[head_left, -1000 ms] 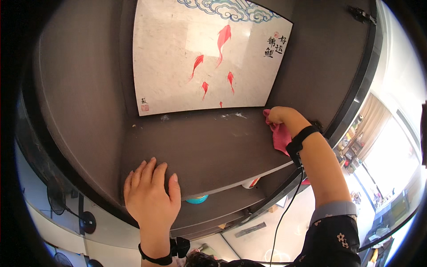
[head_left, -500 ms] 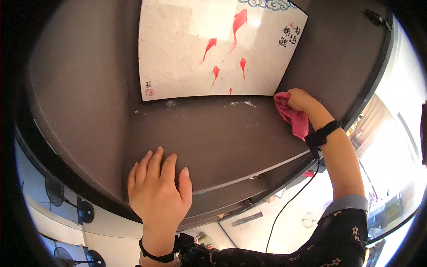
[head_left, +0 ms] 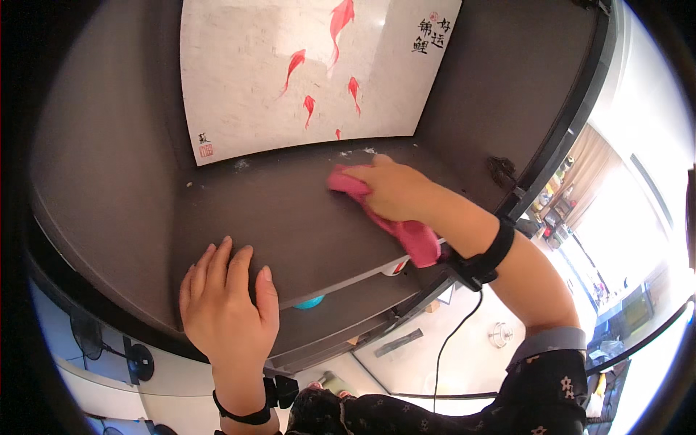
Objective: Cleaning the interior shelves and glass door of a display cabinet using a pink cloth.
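Observation:
My right hand [head_left: 395,190] grips a pink cloth [head_left: 417,241] and presses it on the dark grey-brown shelf [head_left: 272,206]. One end of the cloth hangs down past the wrist, near the shelf's front edge. My left hand [head_left: 230,308] lies flat with fingers spread at the shelf's front left, holding nothing. White smudges [head_left: 241,165] mark the shelf along its back, and more lie just behind my right hand. A pale panel painted with red fish [head_left: 312,80] leans at the back of the shelf.
Dark side walls [head_left: 101,167] enclose the shelf left and right. Below it, a turquoise object [head_left: 309,301] sits in a lower compartment. A black cable [head_left: 457,341] trails from my right wrist strap. A standing fan [head_left: 138,359] shows at lower left. A small dark bundle [head_left: 502,171] hangs on the right wall.
My right hand has moved the cloth leftward from the shelf's back right corner toward its middle. My left hand stays flat on the shelf. The whole view has shifted somewhat.

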`<state>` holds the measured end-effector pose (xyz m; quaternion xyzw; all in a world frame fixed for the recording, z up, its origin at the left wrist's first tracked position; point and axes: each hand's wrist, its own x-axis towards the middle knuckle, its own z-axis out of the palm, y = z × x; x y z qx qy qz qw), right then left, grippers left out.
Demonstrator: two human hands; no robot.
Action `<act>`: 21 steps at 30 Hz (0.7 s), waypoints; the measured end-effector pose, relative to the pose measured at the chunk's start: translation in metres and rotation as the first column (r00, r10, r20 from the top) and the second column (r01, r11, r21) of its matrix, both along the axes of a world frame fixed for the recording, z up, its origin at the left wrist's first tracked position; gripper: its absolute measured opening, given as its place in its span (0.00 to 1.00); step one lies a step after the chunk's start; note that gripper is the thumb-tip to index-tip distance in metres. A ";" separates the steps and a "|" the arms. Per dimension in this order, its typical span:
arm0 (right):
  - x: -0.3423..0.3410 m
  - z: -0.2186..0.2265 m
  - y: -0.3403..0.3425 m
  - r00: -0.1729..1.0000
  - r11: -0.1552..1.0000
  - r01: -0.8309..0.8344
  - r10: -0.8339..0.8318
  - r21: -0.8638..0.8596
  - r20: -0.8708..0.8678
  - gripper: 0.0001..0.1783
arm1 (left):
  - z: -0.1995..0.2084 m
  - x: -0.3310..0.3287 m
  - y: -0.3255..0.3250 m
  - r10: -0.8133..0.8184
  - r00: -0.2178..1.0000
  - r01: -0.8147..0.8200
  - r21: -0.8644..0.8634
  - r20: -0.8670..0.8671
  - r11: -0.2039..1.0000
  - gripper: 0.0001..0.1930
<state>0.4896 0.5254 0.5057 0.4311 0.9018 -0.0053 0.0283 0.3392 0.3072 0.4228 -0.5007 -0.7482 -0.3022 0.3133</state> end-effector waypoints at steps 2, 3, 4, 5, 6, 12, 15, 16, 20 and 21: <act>-0.011 -0.004 -0.005 0.955 0.976 -0.216 0.212 0.003 -0.206 0.31 | -0.001 -0.002 -0.002 0.004 1.000 -0.004 -0.001 -0.011 1.000 0.14; -0.009 0.002 -0.002 0.954 0.976 -0.219 0.214 0.002 -0.208 0.31 | -0.001 -0.003 -0.002 0.006 1.000 -0.006 -0.002 -0.013 1.000 0.14; -0.004 0.014 0.008 0.958 0.977 -0.138 0.091 -0.161 -0.273 0.30 | -0.002 -0.003 -0.001 0.001 1.000 -0.001 0.003 -0.010 1.000 0.14; 0.003 0.026 0.022 0.950 0.943 -0.067 -0.040 -0.327 -0.311 0.30 | -0.003 -0.004 -0.001 -0.002 1.000 0.002 0.006 -0.004 1.000 0.14; 0.023 0.023 0.052 0.923 0.975 -0.109 0.026 -0.196 -0.385 0.29 | -0.002 -0.003 0.000 0.000 1.000 0.000 0.012 0.001 1.000 0.14; 0.111 0.014 0.099 0.977 0.977 0.191 -0.199 -0.099 -0.079 0.30 | 0.000 -0.002 0.001 -0.032 0.999 0.032 0.042 -0.003 0.999 0.14; 0.089 -0.012 0.060 0.957 0.957 0.281 -0.275 0.071 -0.093 0.30 | 0.001 -0.001 0.002 -0.035 0.999 0.035 0.019 -0.022 0.999 0.14; 0.075 -0.008 0.037 0.963 0.974 0.228 -0.227 -0.009 -0.146 0.32 | 0.002 -0.001 0.001 -0.023 1.000 0.023 0.006 -0.016 1.000 0.14; 0.006 -0.022 -0.044 0.964 0.994 -0.029 0.057 0.109 -0.260 0.28 | -0.001 -0.003 -0.003 0.011 1.000 -0.011 -0.012 -0.023 1.000 0.14; -0.006 -0.036 -0.050 0.927 0.977 -0.106 0.165 0.186 -0.338 0.28 | -0.002 -0.002 -0.003 0.008 1.000 -0.008 -0.004 -0.018 1.000 0.13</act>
